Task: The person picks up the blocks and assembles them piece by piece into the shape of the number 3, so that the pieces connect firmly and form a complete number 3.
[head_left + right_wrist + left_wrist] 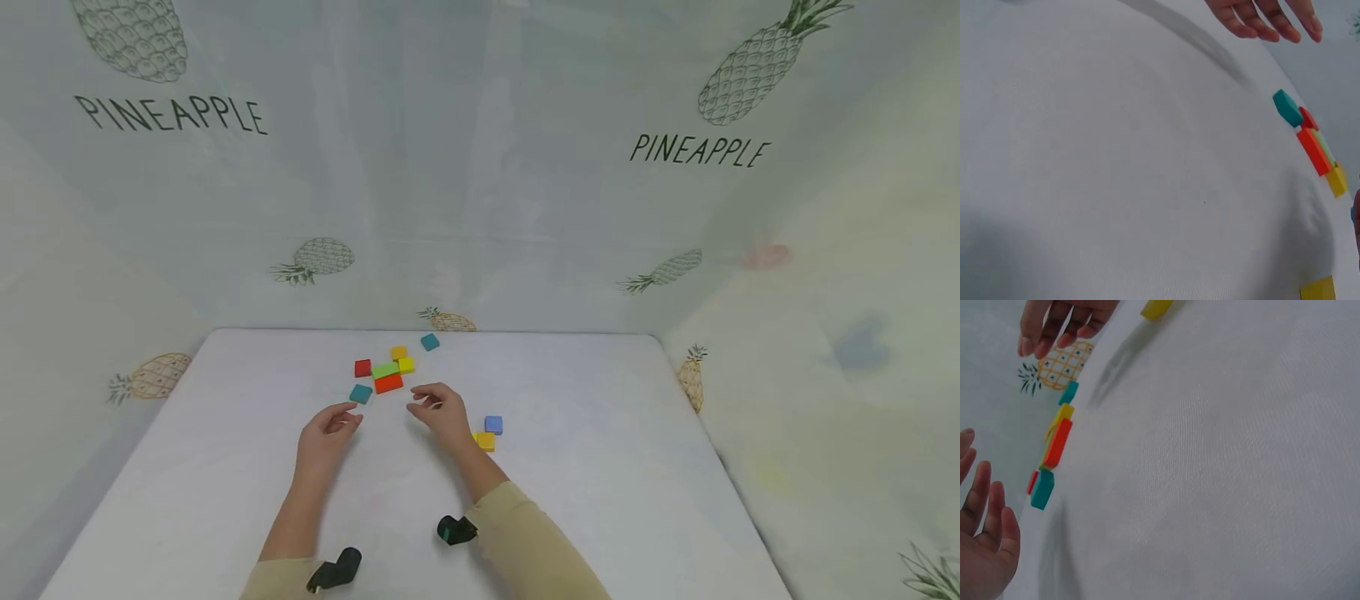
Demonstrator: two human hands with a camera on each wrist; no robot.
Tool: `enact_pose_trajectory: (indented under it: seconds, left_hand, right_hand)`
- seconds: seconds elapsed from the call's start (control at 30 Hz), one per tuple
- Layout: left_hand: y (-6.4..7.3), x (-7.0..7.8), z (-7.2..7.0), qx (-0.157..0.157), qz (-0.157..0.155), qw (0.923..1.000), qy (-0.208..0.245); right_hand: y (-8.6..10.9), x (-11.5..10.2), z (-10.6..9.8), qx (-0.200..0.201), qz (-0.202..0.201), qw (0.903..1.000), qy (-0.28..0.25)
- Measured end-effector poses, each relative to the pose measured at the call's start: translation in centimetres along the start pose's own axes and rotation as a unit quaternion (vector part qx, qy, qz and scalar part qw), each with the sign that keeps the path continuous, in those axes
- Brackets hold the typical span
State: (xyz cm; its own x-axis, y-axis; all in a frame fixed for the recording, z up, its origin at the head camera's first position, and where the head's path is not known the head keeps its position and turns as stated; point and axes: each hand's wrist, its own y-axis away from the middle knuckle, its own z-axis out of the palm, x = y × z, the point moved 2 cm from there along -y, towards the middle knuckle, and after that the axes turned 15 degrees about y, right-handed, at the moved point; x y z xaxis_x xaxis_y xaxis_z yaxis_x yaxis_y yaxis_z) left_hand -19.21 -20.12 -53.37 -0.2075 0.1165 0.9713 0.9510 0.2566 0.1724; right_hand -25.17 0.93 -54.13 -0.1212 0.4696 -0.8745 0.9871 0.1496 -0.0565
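My left hand (327, 437) hovers just in front of a teal block (361, 394), fingers loosely bent and holding nothing. To its right, my right hand (444, 414) is also above the table, its relaxed fingers pointing left with nothing between them. Beyond the hands lie an orange-red block (388, 383), a light green block (386, 370) against it, a red block (363, 367), a yellow block (407, 365) and an orange-yellow block (399, 352). The left wrist view shows both hands apart from the orange-red block (1058, 444).
Another teal block (430, 342) lies near the table's back edge. Right of my right wrist are a blue block (493, 425) and a yellow-orange block (487, 442); a yellow piece beside them is partly hidden. A pineapple-printed cloth (480, 183) hangs behind the white table (615, 467).
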Motion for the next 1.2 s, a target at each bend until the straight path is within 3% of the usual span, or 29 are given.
enact_pose_trajectory:
  seconds: [0.2, 0.53, 0.87, 1.2]
  left_hand:
    - [0.3, -0.4, -1.9, 0.028, 0.005, 0.9995, -0.012]
    - [0.7, -1.4, -3.0, 0.043, 0.010, 0.9990, -0.002]
    - [1.2, -2.1, -4.0, 0.051, 0.007, 0.9985, -0.021]
    - [0.9, -2.2, -3.9, 0.062, 0.008, 0.9979, -0.019]
  right_hand:
    - [-0.7, -0.4, 2.8, -0.023, 0.018, 0.9995, -0.010]
    - [-2.0, -0.2, 6.1, -0.047, 0.055, 0.9974, 0.001]
    - [-3.0, -0.3, 7.8, -0.043, 0.006, 0.9916, 0.122]
    - [-3.8, -1.2, 8.0, -0.008, 0.047, 0.9772, 0.207]
